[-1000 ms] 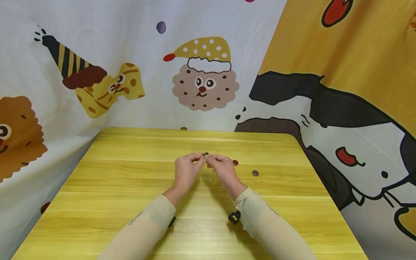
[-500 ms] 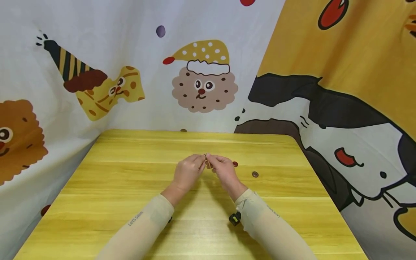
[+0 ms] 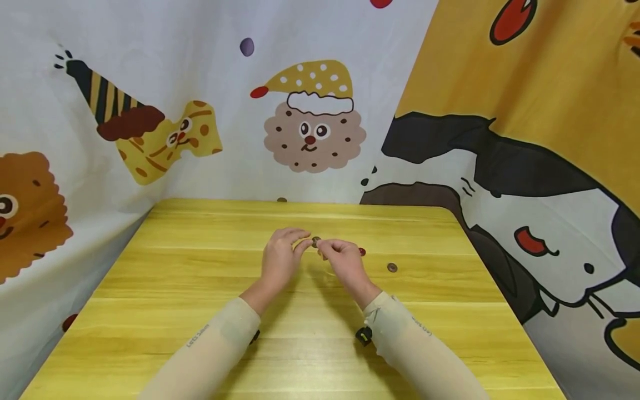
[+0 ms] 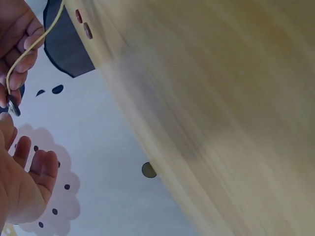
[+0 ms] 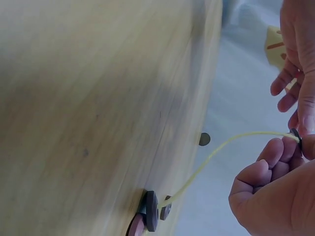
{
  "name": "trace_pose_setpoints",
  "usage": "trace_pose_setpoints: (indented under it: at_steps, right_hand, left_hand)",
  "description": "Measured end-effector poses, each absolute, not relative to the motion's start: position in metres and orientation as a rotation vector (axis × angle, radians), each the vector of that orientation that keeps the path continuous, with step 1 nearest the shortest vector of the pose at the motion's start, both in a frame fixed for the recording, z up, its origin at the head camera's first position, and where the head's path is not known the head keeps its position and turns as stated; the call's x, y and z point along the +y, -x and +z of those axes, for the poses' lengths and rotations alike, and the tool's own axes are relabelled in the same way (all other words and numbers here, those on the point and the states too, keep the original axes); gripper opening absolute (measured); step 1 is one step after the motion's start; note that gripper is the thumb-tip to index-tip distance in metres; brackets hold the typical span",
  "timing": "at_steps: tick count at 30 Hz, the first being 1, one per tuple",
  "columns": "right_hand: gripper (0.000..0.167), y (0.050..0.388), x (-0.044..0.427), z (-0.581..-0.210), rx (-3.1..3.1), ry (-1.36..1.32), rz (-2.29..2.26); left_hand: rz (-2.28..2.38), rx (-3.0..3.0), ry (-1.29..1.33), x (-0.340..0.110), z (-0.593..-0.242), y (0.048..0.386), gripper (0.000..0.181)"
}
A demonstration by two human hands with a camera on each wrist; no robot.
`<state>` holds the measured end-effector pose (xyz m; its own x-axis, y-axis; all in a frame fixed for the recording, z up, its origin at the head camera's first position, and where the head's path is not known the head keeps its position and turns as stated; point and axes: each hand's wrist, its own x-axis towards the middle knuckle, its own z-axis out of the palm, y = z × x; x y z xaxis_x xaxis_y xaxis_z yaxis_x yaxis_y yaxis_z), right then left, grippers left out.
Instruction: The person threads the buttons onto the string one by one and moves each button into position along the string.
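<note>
In the head view my right hand [image 3: 345, 261] pinches a small dark brown button [image 3: 316, 242] between thumb and fingertips above the table. A thin yellow cord [image 5: 216, 150] runs to that button and curves away in the right wrist view. My left hand [image 3: 281, 255] is just left of the button. Its thumb tip is at the button's edge, while its forefinger stands apart from the thumb. The left wrist view shows the left hand [image 4: 24, 182] with loosely spread fingers below the button [image 4: 13, 105]. Whether the cord passes through the button's holes is too small to tell.
On the wooden table [image 3: 210, 311], a red button [image 3: 362, 251] lies beside the right hand and a brown button [image 3: 392, 268] farther right. The right wrist view has dark buttons [image 5: 152, 211] near the cord's far part. A patterned curtain [image 3: 210, 66] hangs behind.
My left fingers, earlier closed together at the button, have spread and drawn slightly left. The button now shows its flat face. My right hand stays nearly in place.
</note>
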<state>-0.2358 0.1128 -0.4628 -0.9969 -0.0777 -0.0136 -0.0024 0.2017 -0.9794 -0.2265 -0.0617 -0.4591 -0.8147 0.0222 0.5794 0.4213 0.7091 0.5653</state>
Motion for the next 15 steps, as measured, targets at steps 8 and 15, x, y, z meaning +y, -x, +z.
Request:
trace_pose_setpoints:
  at_steps: [8, 15]
  right_hand:
    - [0.030, 0.2343, 0.1103, -0.4617, 2.443, 0.137, -1.917]
    - [0.030, 0.2332, 0.1113, -0.4607, 2.467, 0.167, -1.863]
  left_hand:
    - [-0.944, -2.412, 0.361, -0.0624, -0.4560, 0.2261, 0.018]
    - [-0.865, -2.394, 0.396, -0.0649, -0.4574, 0.2257, 0.012]
